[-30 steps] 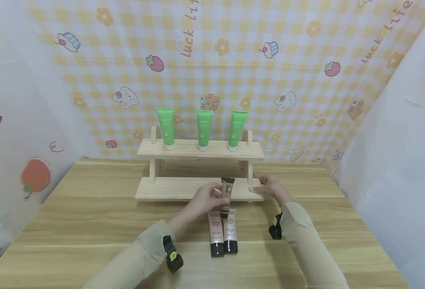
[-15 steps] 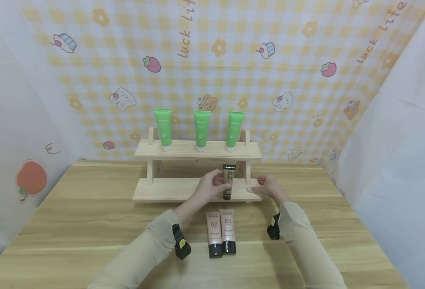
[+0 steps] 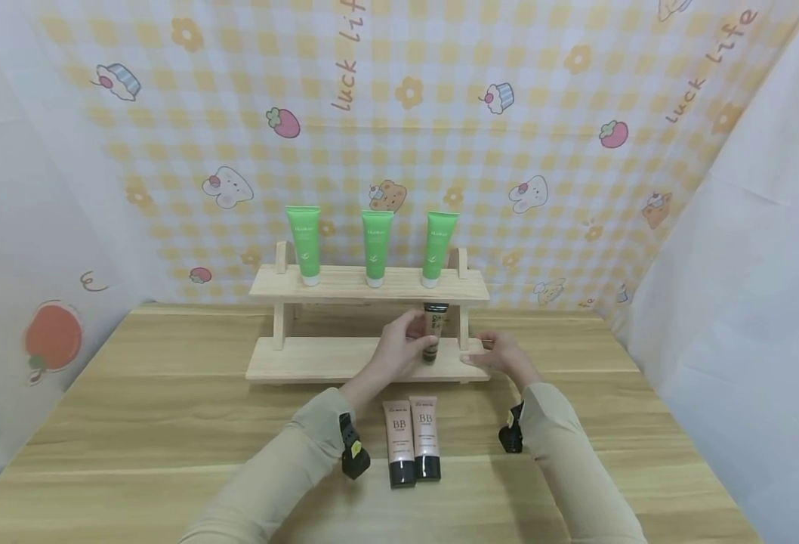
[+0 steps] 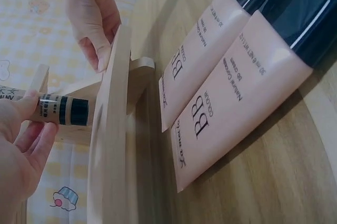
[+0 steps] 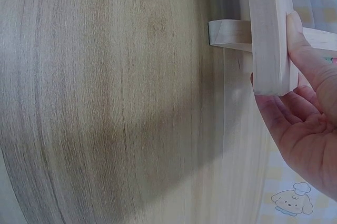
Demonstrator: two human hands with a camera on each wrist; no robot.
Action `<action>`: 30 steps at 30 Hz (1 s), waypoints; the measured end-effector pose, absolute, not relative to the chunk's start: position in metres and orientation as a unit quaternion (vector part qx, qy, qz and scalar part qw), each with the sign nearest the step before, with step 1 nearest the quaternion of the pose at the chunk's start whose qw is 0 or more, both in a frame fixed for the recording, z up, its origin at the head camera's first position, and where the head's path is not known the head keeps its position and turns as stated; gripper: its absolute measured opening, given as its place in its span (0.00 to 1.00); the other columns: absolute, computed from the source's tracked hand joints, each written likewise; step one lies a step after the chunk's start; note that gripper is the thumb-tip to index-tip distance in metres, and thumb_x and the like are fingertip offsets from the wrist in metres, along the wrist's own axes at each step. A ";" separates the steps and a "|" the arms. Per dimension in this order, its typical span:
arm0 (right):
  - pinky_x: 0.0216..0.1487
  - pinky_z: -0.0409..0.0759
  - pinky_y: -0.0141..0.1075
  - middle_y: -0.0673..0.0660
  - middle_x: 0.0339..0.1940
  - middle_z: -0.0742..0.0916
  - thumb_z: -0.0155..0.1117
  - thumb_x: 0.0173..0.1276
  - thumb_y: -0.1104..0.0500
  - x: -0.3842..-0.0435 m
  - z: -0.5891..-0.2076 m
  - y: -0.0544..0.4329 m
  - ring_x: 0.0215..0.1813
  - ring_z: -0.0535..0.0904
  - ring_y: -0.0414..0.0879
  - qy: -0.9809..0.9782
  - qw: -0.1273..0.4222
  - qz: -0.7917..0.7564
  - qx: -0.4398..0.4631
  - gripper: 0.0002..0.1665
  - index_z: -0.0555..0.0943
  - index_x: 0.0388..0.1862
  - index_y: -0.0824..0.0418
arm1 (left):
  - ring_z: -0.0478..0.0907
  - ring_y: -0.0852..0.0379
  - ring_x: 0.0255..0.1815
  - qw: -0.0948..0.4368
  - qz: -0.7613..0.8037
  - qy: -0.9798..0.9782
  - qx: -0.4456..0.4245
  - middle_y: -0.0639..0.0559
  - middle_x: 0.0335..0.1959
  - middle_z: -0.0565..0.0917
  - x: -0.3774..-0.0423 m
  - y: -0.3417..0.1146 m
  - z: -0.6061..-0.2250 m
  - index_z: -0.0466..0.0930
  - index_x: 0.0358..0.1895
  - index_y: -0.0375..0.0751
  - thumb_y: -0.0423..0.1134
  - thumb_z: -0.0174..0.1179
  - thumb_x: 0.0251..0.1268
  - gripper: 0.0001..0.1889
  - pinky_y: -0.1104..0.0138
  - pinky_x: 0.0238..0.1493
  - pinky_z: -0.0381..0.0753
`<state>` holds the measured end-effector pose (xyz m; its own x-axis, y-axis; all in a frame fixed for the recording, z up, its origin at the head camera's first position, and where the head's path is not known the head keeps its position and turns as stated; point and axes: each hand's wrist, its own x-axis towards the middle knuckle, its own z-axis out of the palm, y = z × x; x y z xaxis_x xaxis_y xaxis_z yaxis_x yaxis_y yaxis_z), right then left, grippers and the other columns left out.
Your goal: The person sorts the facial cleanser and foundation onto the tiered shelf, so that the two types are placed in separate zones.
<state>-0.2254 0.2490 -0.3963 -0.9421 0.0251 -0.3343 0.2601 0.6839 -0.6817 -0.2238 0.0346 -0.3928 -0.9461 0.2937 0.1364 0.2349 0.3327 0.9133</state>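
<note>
In the head view my left hand [image 3: 399,347] pinches a small tan tube [image 3: 433,329] with black ends, upright with its cap down. The tube is over the right part of the lower shelf of a two-tier wooden rack [image 3: 318,359]. The left wrist view shows the tube's black cap [image 4: 79,112] close to the shelf; whether they touch I cannot tell. My right hand [image 3: 504,357] grips the right end of that shelf, thumb on top and fingers underneath, as the right wrist view shows at the board end [image 5: 274,71].
Three green tubes [image 3: 375,245] stand upright on the upper shelf. Two pink BB cream tubes [image 3: 399,438] with black caps lie side by side on the wooden table [image 3: 168,423] in front of the rack. A checked cloth [image 3: 399,143] hangs behind.
My left hand has carried the tan tube up and back, from above the pink tubes to over the lower shelf. My right hand keeps its grip on the shelf end.
</note>
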 end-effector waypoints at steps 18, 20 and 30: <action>0.67 0.64 0.51 0.71 0.65 0.68 0.69 0.55 0.50 -0.225 -0.397 0.248 0.66 0.63 0.64 0.905 0.157 -0.388 0.077 0.43 0.63 0.64 0.68 | 0.78 0.53 0.48 0.002 0.512 0.839 0.183 0.46 0.46 0.79 -0.221 0.039 -0.406 0.70 0.53 0.40 0.38 0.60 0.59 0.19 0.68 0.50 0.80; 0.67 0.64 0.51 0.71 0.65 0.68 0.68 0.55 0.50 -0.224 -0.397 0.249 0.67 0.63 0.64 0.905 0.157 -0.387 0.076 0.43 0.63 0.65 0.67 | 0.78 0.52 0.48 0.006 0.511 0.841 0.180 0.46 0.47 0.78 -0.220 0.039 -0.406 0.70 0.54 0.40 0.38 0.60 0.59 0.20 0.67 0.50 0.80; 0.68 0.64 0.49 0.72 0.64 0.68 0.68 0.56 0.52 -0.227 -0.399 0.248 0.67 0.63 0.64 0.904 0.151 -0.391 0.080 0.42 0.63 0.65 0.68 | 0.75 0.49 0.54 0.040 0.508 0.846 0.157 0.43 0.53 0.75 -0.214 0.029 -0.404 0.67 0.55 0.36 0.35 0.62 0.56 0.24 0.62 0.56 0.77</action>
<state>-0.2267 0.2485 -0.3992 -0.9418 0.0270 -0.3351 0.2629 0.6807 -0.6838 -0.2137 0.0293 -0.4035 -0.9474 0.3066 0.0918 0.2249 0.4338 0.8725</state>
